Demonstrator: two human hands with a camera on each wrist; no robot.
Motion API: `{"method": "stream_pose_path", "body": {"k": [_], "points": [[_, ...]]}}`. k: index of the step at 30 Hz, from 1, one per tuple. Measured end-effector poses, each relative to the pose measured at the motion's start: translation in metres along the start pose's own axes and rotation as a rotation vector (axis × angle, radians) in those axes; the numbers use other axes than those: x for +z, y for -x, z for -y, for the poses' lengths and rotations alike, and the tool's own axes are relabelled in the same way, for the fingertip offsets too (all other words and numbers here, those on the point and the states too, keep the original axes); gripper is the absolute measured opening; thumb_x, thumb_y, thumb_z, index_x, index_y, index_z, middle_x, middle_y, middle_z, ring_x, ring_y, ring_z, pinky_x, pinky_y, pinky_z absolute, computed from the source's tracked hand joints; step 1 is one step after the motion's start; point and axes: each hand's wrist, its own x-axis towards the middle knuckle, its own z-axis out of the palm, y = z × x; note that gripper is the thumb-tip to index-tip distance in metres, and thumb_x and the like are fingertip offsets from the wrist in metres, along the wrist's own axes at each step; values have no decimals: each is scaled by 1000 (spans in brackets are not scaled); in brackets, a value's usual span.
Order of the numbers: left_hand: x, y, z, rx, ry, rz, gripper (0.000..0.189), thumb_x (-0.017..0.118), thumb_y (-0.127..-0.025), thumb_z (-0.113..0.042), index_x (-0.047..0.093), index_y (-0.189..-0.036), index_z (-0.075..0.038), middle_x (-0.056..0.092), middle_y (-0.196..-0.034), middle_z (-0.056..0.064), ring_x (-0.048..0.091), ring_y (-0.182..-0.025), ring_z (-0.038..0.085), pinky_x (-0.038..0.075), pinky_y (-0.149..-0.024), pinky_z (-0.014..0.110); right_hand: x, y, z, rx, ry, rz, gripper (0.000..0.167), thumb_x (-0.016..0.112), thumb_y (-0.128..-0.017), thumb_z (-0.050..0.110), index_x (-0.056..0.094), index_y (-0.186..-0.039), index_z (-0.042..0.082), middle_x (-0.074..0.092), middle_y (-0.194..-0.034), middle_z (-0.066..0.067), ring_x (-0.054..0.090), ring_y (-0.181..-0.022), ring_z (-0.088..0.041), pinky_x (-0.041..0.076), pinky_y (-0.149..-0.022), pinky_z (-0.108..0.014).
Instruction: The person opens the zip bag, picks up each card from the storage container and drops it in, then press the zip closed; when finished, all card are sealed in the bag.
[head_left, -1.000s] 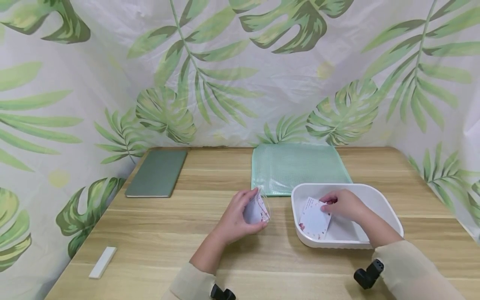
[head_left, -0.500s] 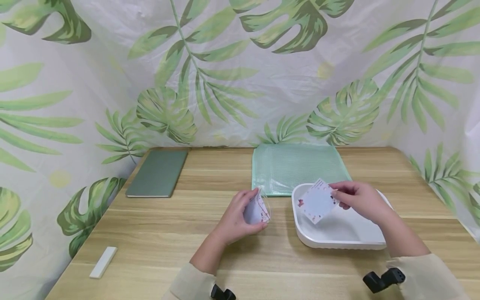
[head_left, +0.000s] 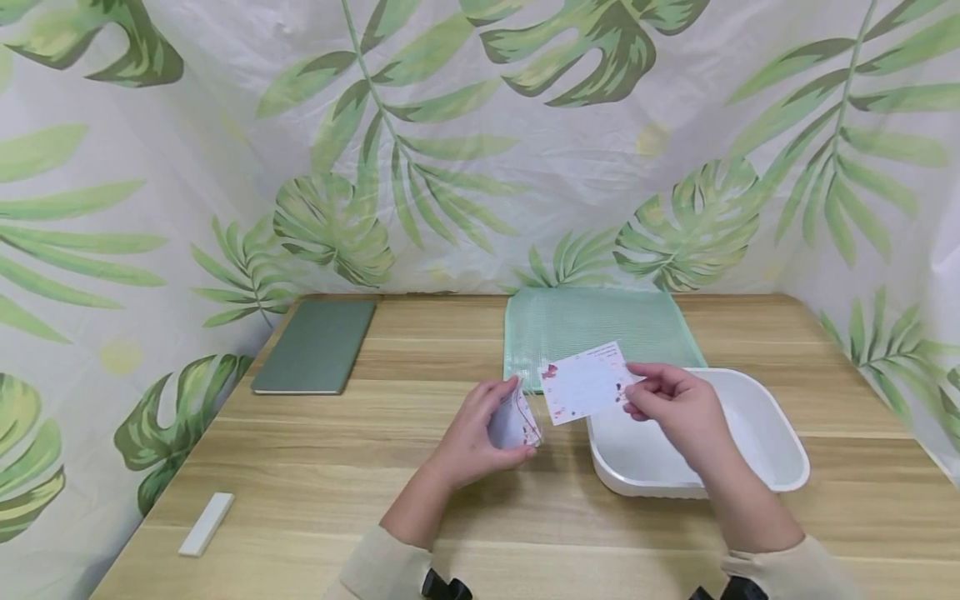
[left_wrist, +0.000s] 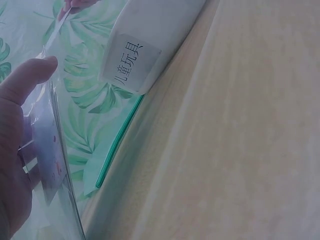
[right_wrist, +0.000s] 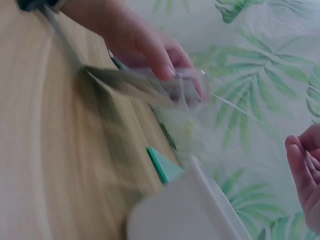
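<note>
My left hand (head_left: 465, 437) grips a clear plastic pouch (head_left: 517, 421) by its edges, thumb below and fingers above. Inside it lies a printed card, plain to see through the film in the left wrist view. With thumb and fingertips, my right hand (head_left: 675, 404) pinches the right edge of a white card (head_left: 585, 383) that has small red floral prints round its border. This card hangs in the air over the left rim of a white plastic bin (head_left: 789, 450). Its left edge is close to the pouch's opening; from the head view I cannot tell whether they touch.
A green mesh zip pouch (head_left: 592, 321) lies flat behind the bin. Far left on the wooden table (head_left: 300, 467) is a dark green notebook (head_left: 315, 346). A small white bar (head_left: 206, 525) lies near the left front edge. The bin bears a label (left_wrist: 132, 62) with Chinese characters.
My right hand has lifted the card out of the bin and carried it left, up to the clear pouch. The left hand and its pouch have stayed in place.
</note>
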Motion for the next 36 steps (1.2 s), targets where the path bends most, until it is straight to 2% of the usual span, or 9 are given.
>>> {"method": "stream_pose_path", "body": {"k": [4, 9, 18, 29, 36], "points": [[0, 0, -1, 5, -10, -3, 94, 87, -67, -31, 43, -147, -7, 51, -136, 9, 49, -120, 21, 48, -94, 35, 16, 4, 1, 57, -24, -13, 40, 64, -89, 1, 57, -126, -12, 63, -75, 8, 66, -67, -1, 57, -68, -20], [-1, 0, -2, 4, -1, -5, 95, 87, -67, -31, 43, -147, -6, 50, -136, 10, 48, -121, 22, 48, -96, 37, 23, 7, 2, 86, 3, -14, 39, 66, -89, 4, 59, -126, -8, 65, -77, 5, 67, -68, -2, 57, -68, -20], [-2, -1, -1, -18, -3, -10, 95, 87, -66, -32, 44, -147, -7, 51, -136, 11, 47, -124, 23, 46, -98, 40, 24, 11, 8, 74, 91, 9, 37, 66, -88, 5, 62, -123, -7, 68, -78, 0, 67, -66, -3, 56, -66, -20], [-1, -1, 1, 9, -11, -7, 95, 88, -65, -31, 44, -146, -6, 50, -136, 11, 47, -123, 23, 46, -99, 40, 29, 6, 19, 47, 243, 17, 34, 65, -87, 7, 65, -119, -5, 70, -82, -9, 67, -67, -5, 56, -66, -20], [-1, -1, 0, -3, 0, -15, 96, 87, -65, -31, 44, -147, -7, 50, -137, 10, 47, -124, 23, 46, -99, 41, 30, 5, 26, 44, 316, 36, 32, 62, -86, 8, 67, -115, -4, 70, -82, -9, 67, -69, -8, 56, -65, -21]]}}
